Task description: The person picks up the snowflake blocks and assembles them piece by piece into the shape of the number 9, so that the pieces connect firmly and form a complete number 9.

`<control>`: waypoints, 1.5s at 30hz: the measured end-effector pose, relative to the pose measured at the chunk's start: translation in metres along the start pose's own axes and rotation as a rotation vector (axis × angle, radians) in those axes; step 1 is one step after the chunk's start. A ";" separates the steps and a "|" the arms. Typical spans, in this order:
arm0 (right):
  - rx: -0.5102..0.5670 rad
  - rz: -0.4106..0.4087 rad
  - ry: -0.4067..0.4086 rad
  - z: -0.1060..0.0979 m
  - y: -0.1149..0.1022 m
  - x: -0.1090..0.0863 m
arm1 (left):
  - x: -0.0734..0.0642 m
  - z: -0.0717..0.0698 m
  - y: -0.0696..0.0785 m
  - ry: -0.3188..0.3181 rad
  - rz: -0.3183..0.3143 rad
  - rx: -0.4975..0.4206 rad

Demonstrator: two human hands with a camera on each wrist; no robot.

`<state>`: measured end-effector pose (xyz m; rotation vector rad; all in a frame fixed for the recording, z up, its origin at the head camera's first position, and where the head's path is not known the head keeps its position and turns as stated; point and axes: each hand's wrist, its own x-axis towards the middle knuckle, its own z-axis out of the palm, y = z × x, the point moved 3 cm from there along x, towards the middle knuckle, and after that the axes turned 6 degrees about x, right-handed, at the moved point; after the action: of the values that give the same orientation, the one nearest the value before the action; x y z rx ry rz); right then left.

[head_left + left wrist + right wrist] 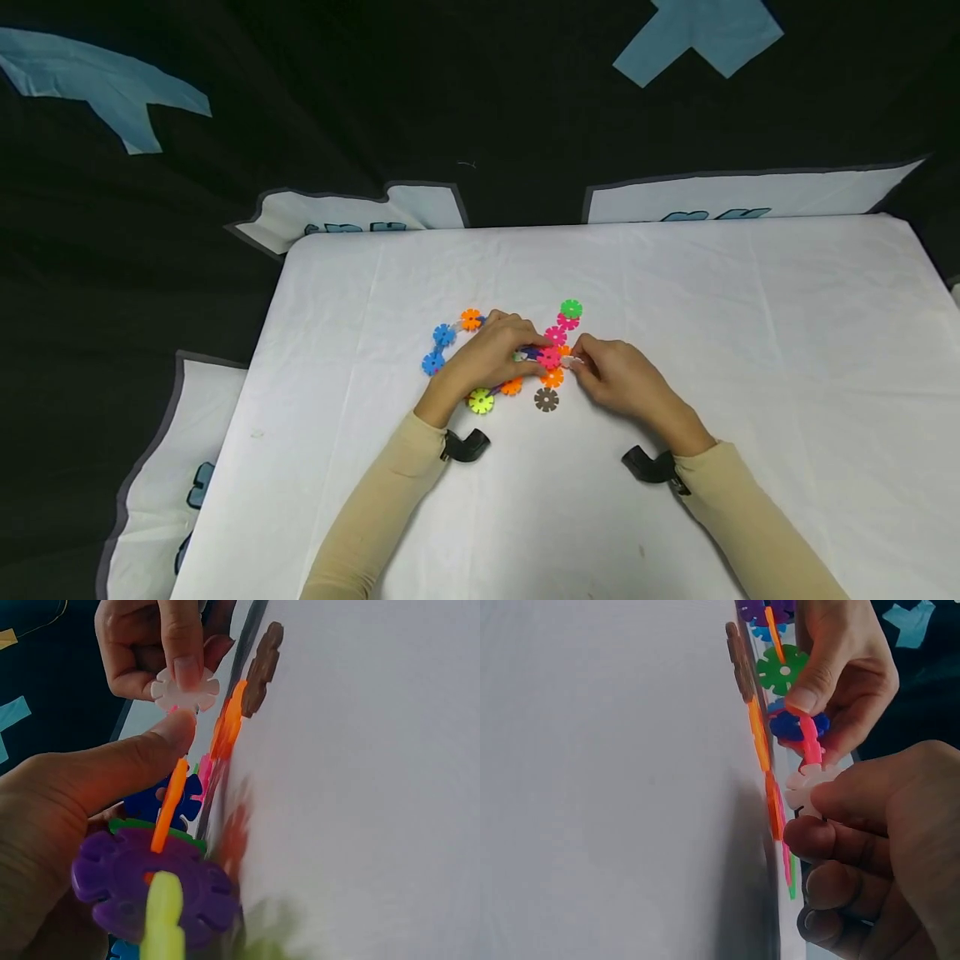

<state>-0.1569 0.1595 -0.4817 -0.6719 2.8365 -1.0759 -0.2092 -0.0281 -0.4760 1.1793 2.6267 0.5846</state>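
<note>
A chain of notched plastic flower discs lies in the middle of the table. My left hand (495, 352) reaches over it and pinches a pink disc (810, 742) between thumb and fingers. From the right, my right hand (626, 379) pinches a white disc (802, 789) between thumb and forefinger, its edge at the pink disc. In the left wrist view, a purple disc (135, 881) and a yellow-green disc (163, 915) are close below the left thumb. A brown disc (546, 400) ends a short branch of orange discs. The left hand hides part of the chain.
Blue discs (444, 335) and an orange disc (471, 320) curve along the chain's left side. A green disc (572, 309) tops a pink branch at the back. The white-covered table (750, 350) meets a dark curtain (480, 108) behind. Each wrist wears a black camera mount (467, 446).
</note>
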 end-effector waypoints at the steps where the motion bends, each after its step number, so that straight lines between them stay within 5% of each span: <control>1: -0.005 -0.011 0.003 0.001 -0.002 0.000 | 0.000 0.000 0.000 0.000 0.003 -0.001; 14: -0.003 -0.084 0.065 0.008 -0.008 0.000 | 0.003 0.003 0.007 0.019 0.021 0.047; 21: 0.093 0.044 -0.018 -0.001 0.003 -0.001 | 0.004 0.001 0.004 0.009 0.015 0.041; 26: 0.014 0.096 -0.018 -0.010 0.017 -0.004 | 0.002 -0.002 -0.003 -0.013 -0.042 0.068; 30: -0.070 0.024 -0.037 -0.005 0.017 -0.004 | -0.001 -0.004 -0.010 -0.010 -0.079 0.088; 34: -0.124 -0.017 -0.031 0.002 0.013 -0.001 | -0.002 -0.004 -0.013 0.015 -0.082 0.097; 45: -0.088 0.109 -0.048 0.003 0.013 0.000 | 0.001 0.004 0.000 0.163 0.006 0.064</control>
<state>-0.1616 0.1664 -0.4926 -0.5327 2.8559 -0.9111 -0.2088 -0.0261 -0.4793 1.2059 2.7978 0.6268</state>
